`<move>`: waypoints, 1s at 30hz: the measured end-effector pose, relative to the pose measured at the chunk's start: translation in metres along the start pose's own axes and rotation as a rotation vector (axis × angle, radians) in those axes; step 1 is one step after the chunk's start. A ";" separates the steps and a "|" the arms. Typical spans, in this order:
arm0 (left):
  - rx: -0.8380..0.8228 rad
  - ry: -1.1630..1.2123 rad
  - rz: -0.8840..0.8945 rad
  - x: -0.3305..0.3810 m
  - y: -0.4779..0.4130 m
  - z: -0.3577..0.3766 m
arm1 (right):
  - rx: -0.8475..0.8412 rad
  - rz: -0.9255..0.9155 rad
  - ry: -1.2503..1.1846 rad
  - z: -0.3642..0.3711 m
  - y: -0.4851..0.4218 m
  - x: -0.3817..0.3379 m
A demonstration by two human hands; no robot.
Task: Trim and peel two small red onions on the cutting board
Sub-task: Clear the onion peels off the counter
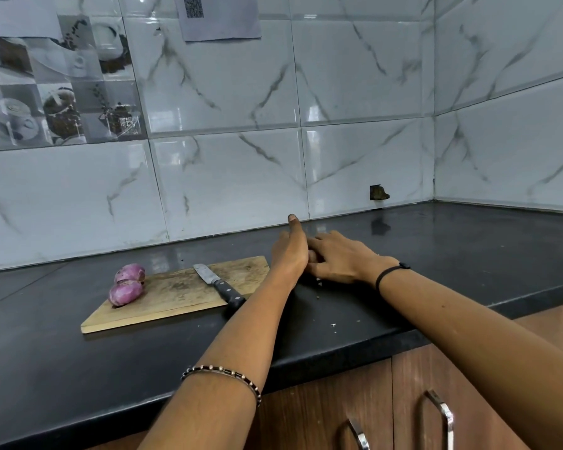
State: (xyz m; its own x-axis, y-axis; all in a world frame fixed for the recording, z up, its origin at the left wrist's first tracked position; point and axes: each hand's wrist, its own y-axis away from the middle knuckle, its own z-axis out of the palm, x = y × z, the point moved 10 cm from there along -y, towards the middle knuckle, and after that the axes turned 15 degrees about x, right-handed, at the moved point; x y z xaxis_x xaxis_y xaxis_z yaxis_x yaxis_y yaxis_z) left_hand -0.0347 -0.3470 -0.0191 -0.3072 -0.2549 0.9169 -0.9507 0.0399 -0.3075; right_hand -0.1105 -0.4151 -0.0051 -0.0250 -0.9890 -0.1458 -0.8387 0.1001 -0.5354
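Note:
Two small red onions lie side by side at the left end of a wooden cutting board (176,297), one (129,273) behind the other (125,293); both look purple and smooth. A knife (220,284) with a black handle lies on the board's right part, blade pointing away. Both hands are on the black counter just right of the board. My left hand (290,251) stands on its edge with the thumb up and fingers straight. My right hand (342,258) lies palm down against it, fingers spread. Whatever lies between the hands is hidden.
Small scraps (319,280) dot the black counter (452,254) near the hands. Tiled walls meet in a corner at the back right, with a dark hole (378,192) low in the wall. Wooden cabinet doors with metal handles (439,414) sit below the counter edge.

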 end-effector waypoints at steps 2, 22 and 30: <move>0.006 0.014 -0.014 0.000 0.000 0.000 | 0.055 -0.021 0.025 -0.004 -0.003 -0.002; -0.131 0.316 -0.092 0.026 0.046 0.000 | 0.420 0.376 -0.460 -0.063 0.040 0.046; -0.228 0.391 -0.030 0.077 0.118 0.017 | 0.503 0.472 -0.649 -0.115 0.092 0.068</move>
State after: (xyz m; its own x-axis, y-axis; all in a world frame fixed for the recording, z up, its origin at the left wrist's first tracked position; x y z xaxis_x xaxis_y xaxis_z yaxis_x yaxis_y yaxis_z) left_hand -0.1702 -0.3785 0.0111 -0.2304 0.1230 0.9653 -0.9310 0.2607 -0.2554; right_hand -0.2519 -0.4861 0.0318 0.1323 -0.5959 -0.7921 -0.4823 0.6594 -0.5766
